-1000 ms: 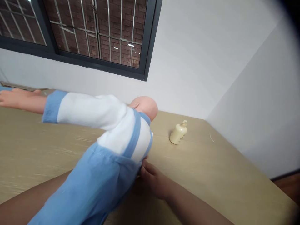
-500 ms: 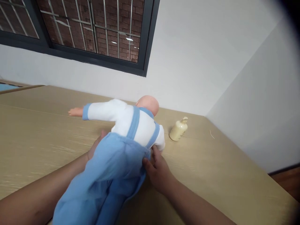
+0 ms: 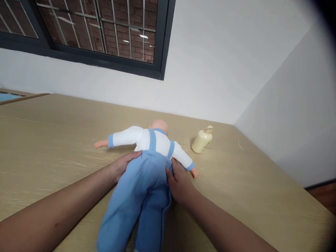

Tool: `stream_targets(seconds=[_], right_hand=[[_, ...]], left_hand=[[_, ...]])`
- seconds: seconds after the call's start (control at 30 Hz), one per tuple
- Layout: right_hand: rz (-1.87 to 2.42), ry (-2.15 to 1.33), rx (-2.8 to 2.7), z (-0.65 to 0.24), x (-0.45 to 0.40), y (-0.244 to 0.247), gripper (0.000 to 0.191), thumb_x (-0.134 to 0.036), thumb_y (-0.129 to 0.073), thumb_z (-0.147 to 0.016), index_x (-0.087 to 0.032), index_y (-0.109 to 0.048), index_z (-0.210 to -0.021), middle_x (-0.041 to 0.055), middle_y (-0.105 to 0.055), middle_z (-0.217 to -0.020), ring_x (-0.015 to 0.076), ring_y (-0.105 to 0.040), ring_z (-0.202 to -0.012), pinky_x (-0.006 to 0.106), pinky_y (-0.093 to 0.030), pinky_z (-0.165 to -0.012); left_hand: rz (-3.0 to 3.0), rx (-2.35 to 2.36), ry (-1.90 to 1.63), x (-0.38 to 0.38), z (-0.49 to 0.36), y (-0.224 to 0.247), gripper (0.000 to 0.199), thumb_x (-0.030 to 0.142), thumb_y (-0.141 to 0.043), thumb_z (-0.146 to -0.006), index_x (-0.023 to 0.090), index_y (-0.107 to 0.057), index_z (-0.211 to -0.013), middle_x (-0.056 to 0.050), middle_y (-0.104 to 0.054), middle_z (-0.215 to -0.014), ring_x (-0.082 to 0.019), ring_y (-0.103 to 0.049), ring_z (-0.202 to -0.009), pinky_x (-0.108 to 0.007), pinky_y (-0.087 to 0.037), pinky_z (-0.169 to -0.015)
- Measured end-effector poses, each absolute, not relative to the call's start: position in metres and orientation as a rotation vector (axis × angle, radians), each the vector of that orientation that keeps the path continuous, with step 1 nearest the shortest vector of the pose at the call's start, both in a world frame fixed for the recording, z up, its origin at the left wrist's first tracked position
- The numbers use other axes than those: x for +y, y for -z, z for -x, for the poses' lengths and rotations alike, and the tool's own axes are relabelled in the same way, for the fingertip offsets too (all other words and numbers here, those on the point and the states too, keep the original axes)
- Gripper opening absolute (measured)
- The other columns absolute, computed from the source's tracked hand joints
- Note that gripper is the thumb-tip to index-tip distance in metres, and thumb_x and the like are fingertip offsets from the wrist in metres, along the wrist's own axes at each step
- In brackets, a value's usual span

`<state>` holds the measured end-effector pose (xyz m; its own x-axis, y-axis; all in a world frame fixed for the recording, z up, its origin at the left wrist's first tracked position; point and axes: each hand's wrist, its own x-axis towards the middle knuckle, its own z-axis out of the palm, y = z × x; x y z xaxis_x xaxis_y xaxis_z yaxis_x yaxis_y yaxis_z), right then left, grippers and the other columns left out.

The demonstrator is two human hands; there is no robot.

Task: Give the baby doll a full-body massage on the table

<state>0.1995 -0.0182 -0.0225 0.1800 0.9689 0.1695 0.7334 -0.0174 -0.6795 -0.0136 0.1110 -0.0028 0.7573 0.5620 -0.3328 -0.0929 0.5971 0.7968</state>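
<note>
A baby doll [image 3: 147, 168] in a white top with blue straps and blue trousers is face down, its back toward me and its bald head pointing at the wall. Both of its arms spread out sideways. My left hand [image 3: 126, 162] grips the doll's left-hand side at the waist, thumb on its back and the other fingers hidden beneath. On the opposite side, my right hand [image 3: 181, 182] is closed round the waist, fingers tucked under the body.
The doll is over a wide wooden table [image 3: 65, 133]. A cream pump bottle [image 3: 202, 140] stands to the right of the doll, and a thin pale strip [image 3: 240, 144] lies farther right. Behind the table is a white wall [image 3: 210, 70] with a dark-framed, barred window [image 3: 105, 31].
The doll has been lowered and levelled out toward the table, its legs swinging to the right. Its right-hand arm now stretches outward. My left hand's thumb has come into view on its back.
</note>
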Motion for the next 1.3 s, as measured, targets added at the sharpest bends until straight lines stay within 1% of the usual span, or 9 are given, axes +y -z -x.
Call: stream_targets(seconds=[0.17, 0.27, 0.43, 0.6, 0.67, 0.87, 1.03, 1.13, 1.3], right_hand=[[1.849, -0.442, -1.662, -0.201, -0.018, 0.023, 0.049, -0.039, -0.037, -0.103, -0.025, -0.041, -0.15, 0.0114, -0.048, -0.154, 0.0313, -0.038, -0.148, 0.054, -0.032, -0.121], [1.867, -0.405, -1.677, -0.203, -0.016, 0.022, 0.045, -0.037, -0.039, -0.103, -0.027, -0.045, -0.147, 0.0116, -0.054, -0.148, 0.0313, -0.044, -0.144, 0.054, -0.037, -0.118], [1.87, -0.337, -1.654, -0.211, -0.015, 0.016, 0.039, -0.036, -0.045, -0.101, -0.026, -0.054, -0.137, 0.0112, -0.064, -0.134, 0.0312, -0.057, -0.13, 0.051, -0.046, -0.108], [1.92, -0.258, -1.578, -0.22, -0.015, 0.008, 0.029, -0.041, -0.055, -0.096, -0.028, -0.066, -0.119, 0.0072, -0.075, -0.105, 0.0283, -0.07, -0.098, 0.043, -0.054, -0.086], [1.91, -0.211, -1.549, -0.223, -0.015, 0.006, 0.027, -0.04, -0.059, -0.093, -0.029, -0.068, -0.116, 0.0057, -0.076, -0.104, 0.0268, -0.07, -0.093, 0.042, -0.055, -0.082], [1.713, 0.007, -1.555, -0.226, -0.018, 0.006, 0.036, -0.032, -0.064, -0.088, -0.025, -0.064, -0.123, 0.0082, -0.069, -0.122, 0.0275, -0.066, -0.107, 0.045, -0.055, -0.091], [1.382, 0.123, -1.768, -0.215, -0.027, 0.002, 0.029, -0.018, -0.063, -0.086, -0.024, -0.066, -0.115, 0.0075, -0.07, -0.111, 0.024, -0.065, -0.107, 0.041, -0.054, -0.093], [1.294, 0.125, -1.874, -0.208, -0.03, 0.002, 0.029, -0.016, -0.062, -0.086, -0.023, -0.066, -0.114, 0.0077, -0.07, -0.107, 0.0236, -0.065, -0.102, 0.04, -0.054, -0.089], [1.344, 0.017, -1.995, -0.204, -0.026, 0.007, 0.028, -0.02, -0.062, -0.087, -0.022, -0.067, -0.114, 0.0075, -0.071, -0.107, 0.0242, -0.065, -0.097, 0.042, -0.055, -0.087]], left_hand=[[-0.939, 0.62, -0.444, 0.113, 0.012, 0.004, 0.056, 0.054, -0.073, -0.082, 0.016, -0.069, -0.122, -0.011, -0.077, -0.107, -0.034, -0.069, -0.111, -0.047, -0.05, -0.103], [-1.056, 0.627, -0.472, 0.116, 0.011, 0.004, 0.054, 0.057, -0.074, -0.081, 0.017, -0.072, -0.117, -0.013, -0.076, -0.109, -0.033, -0.07, -0.107, -0.046, -0.052, -0.1], [-1.334, 0.731, -0.564, 0.121, 0.01, 0.009, 0.054, 0.065, -0.068, -0.083, 0.017, -0.073, -0.108, -0.01, -0.076, -0.098, -0.029, -0.07, -0.092, -0.041, -0.055, -0.083], [-1.861, 1.017, -0.628, 0.123, 0.012, 0.012, 0.053, 0.068, -0.054, -0.091, 0.018, -0.068, -0.082, -0.002, -0.067, -0.073, -0.021, -0.062, -0.072, -0.03, -0.044, -0.064], [-2.022, 1.117, -0.621, 0.121, 0.012, 0.009, 0.053, 0.067, -0.05, -0.093, 0.018, -0.065, -0.077, 0.0, -0.064, -0.069, -0.02, -0.06, -0.068, -0.029, -0.041, -0.062], [-2.381, 1.156, -0.902, 0.1, 0.015, -0.009, 0.028, 0.047, -0.058, -0.094, 0.02, -0.065, -0.096, -0.002, -0.067, -0.084, -0.021, -0.063, -0.08, -0.032, -0.045, -0.069], [-2.673, 0.621, -1.14, 0.077, 0.019, -0.024, 0.011, 0.023, -0.058, -0.094, 0.018, -0.065, -0.099, -0.006, -0.066, -0.091, -0.021, -0.061, -0.088, -0.036, -0.048, -0.079], [-2.757, 0.459, -1.102, 0.07, 0.017, -0.025, 0.018, 0.021, -0.06, -0.092, 0.017, -0.065, -0.109, -0.008, -0.066, -0.097, -0.022, -0.06, -0.089, -0.038, -0.049, -0.08], [-2.811, 0.564, -0.784, 0.075, 0.009, -0.013, 0.03, 0.029, -0.059, -0.095, 0.018, -0.065, -0.121, -0.01, -0.068, -0.107, -0.026, -0.063, -0.096, -0.042, -0.051, -0.084]])
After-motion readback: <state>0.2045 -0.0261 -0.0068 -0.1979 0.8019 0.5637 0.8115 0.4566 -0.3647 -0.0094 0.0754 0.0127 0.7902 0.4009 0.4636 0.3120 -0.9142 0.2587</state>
